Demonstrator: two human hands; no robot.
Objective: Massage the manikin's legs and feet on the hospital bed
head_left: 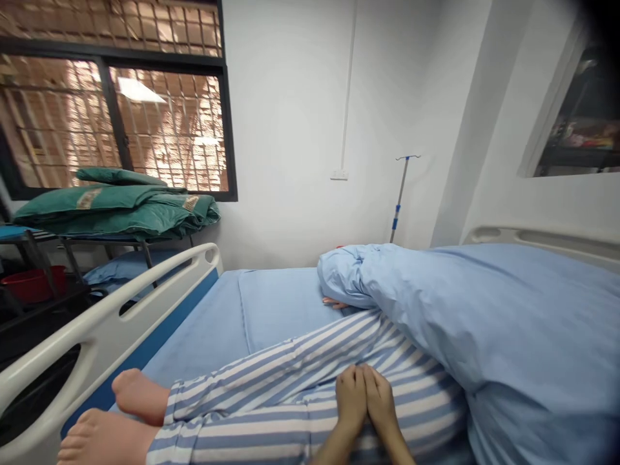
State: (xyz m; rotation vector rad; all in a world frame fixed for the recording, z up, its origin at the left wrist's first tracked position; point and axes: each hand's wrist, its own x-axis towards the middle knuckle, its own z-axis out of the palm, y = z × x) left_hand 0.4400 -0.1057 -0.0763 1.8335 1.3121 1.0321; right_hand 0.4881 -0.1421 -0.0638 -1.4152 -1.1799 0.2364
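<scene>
My left hand (351,395) and my right hand (381,395) are side by side, touching, on the upper leg of blue-and-white striped trousers (261,381). The fingers of both are curled under with the knuckles up; whatever they may grip is hidden beneath them. A figure like a care manikin wears the trousers and lies on the bed. Its smooth bare feet (109,433) point left. A light blue quilt (465,310), folded back toward the right, covers its upper body. Part of the manikin's hand (334,302) shows under the quilt's edge.
The bed has a blue sheet (276,303), a pale footboard (155,284) at left and a headboard (542,236) at right. Beyond it stands an IV pole (401,194). Green folded bedding (116,203) lies on a rack under the window; a red basin (31,284) sits lower.
</scene>
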